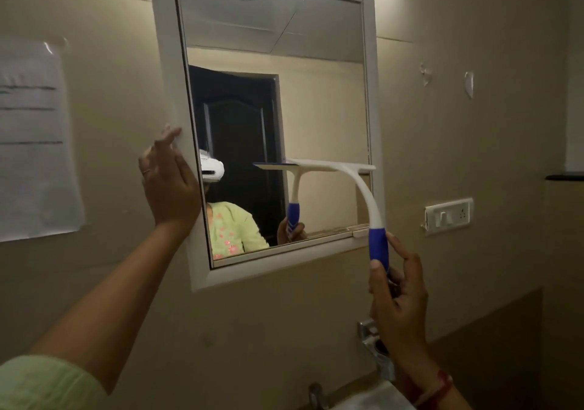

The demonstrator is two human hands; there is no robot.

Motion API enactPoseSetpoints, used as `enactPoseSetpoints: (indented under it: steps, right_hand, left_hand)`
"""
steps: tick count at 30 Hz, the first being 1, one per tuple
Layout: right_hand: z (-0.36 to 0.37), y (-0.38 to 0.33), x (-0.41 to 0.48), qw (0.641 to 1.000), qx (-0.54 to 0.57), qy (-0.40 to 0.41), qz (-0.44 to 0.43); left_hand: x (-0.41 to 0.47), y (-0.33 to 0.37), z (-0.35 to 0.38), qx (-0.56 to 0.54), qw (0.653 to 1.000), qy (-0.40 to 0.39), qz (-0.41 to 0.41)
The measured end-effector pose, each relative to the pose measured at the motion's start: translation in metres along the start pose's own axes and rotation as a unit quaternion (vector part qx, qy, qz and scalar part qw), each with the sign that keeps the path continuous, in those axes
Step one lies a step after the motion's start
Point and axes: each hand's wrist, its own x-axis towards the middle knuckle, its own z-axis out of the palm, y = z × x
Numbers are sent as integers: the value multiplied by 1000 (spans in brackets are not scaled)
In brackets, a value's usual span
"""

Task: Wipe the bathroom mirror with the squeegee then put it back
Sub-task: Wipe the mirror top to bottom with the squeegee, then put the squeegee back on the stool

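— So, where is the squeegee (354, 185)?
— At four o'clock on the mirror (275, 99), blade flat against the glass near the right frame edge, white neck curving down to a blue grip.
— Who holds it?
— The right hand (399, 295), thumb and fingers clamped around the blue grip.
— And the left hand (170, 185)?
— At nine o'clock, fingers spread, palm pressed on the white frame (164, 61), gripping nothing.

Beige wall (442, 125), taped paper sheet (34, 144) left, white switch plate (448, 215) right.
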Motion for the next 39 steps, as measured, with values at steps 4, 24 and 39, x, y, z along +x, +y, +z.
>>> enactPoseSetpoints:
  steps: [4, 24, 39]
  right_hand:
    - [-3, -8, 15, 1000, 10, -29, 0]
    - [-72, 11, -14, 944, 99, -313, 15]
    - [-73, 38, -155, 782, 146, -587, 150]
  left_hand:
    - [0, 1, -1, 20, 1000, 2, 0]
    - [-162, 66, -98, 103, 972, -115, -178]
    - [-374, 186, -308, 354, 783, -226, -460]
